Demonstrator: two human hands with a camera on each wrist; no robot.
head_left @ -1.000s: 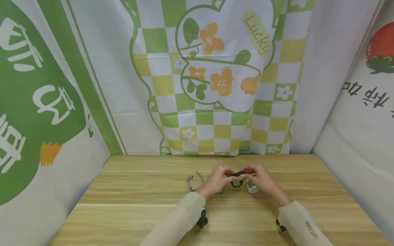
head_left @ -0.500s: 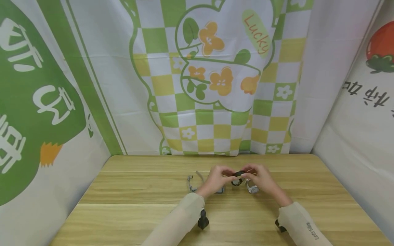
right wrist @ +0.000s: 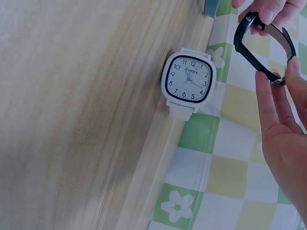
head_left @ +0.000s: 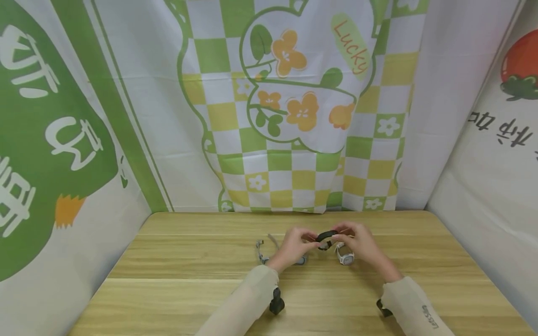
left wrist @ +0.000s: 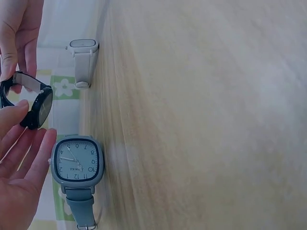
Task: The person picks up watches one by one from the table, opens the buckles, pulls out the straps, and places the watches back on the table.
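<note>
A black wristwatch (head_left: 326, 234) is held between both hands above the table, its strap bent into a loop. My left hand (head_left: 293, 246) pinches it at the case, thumb on one side and fingers on the other. In the right wrist view, my right hand (right wrist: 288, 103) pinches the strap (right wrist: 252, 55) at its buckle end. A white watch (right wrist: 188, 79) with a square dial lies on the table just below the right hand. Beside my left hand is a blue-grey square watch (left wrist: 77, 161), partly hidden by that hand in the head view.
Left of the left forearm, a grey watch strap (head_left: 273, 241) and a strap with a buckle (head_left: 259, 246) lie on the wooden table (head_left: 189, 261). Printed cloth (head_left: 286, 163) hangs behind the table's back edge, and cloth walls stand at both sides.
The black watch has been turned between the hands, so its strap loop now shows on top. The hands have moved slightly apart. The other watches stay in place.
</note>
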